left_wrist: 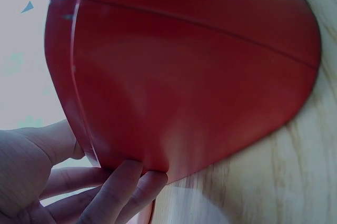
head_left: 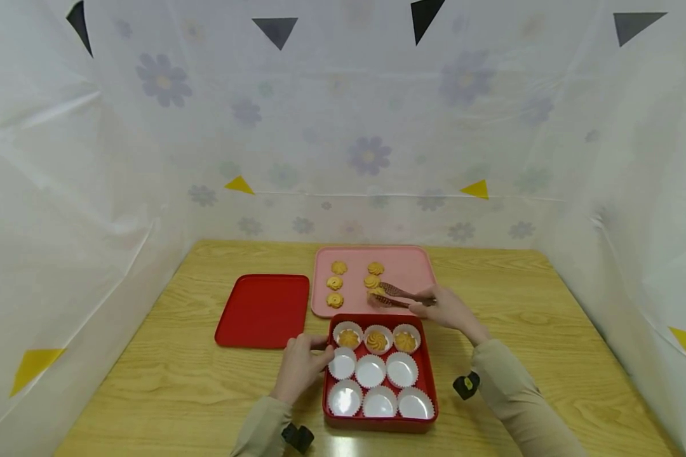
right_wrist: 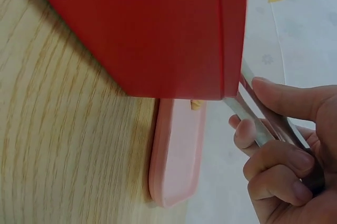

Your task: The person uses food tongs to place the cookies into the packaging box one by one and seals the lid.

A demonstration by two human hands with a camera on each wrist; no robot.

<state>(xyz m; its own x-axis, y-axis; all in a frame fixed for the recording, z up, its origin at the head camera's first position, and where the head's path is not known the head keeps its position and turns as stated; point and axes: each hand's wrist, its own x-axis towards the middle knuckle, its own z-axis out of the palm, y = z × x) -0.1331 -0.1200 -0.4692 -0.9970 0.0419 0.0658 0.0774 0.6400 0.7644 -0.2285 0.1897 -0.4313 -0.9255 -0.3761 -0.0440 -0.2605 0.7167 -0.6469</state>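
A red box (head_left: 430,374) stands near me, holding rows of white paper cups (head_left: 370,370). Piped cookies (head_left: 376,341) sit in the three cups of its far row. My left hand (head_left: 302,365) grips the box's far left corner; in the left wrist view its fingers (left_wrist: 118,190) lie against the outer wall. Brown tongs (head_left: 397,291) are in my right hand (head_left: 447,309), their tips on either side of the nearest cookie (head_left: 375,292) in the right column on the pink tray (head_left: 408,266). Whether the tips touch that cookie I cannot tell.
Behind the box lies the pink tray, with more cookies (head_left: 335,283) in a left column. A flat red lid (head_left: 265,311) rests on the wooden table (head_left: 166,381) left of the tray. White flowered sheeting (head_left: 343,127) encloses the table's back and sides.
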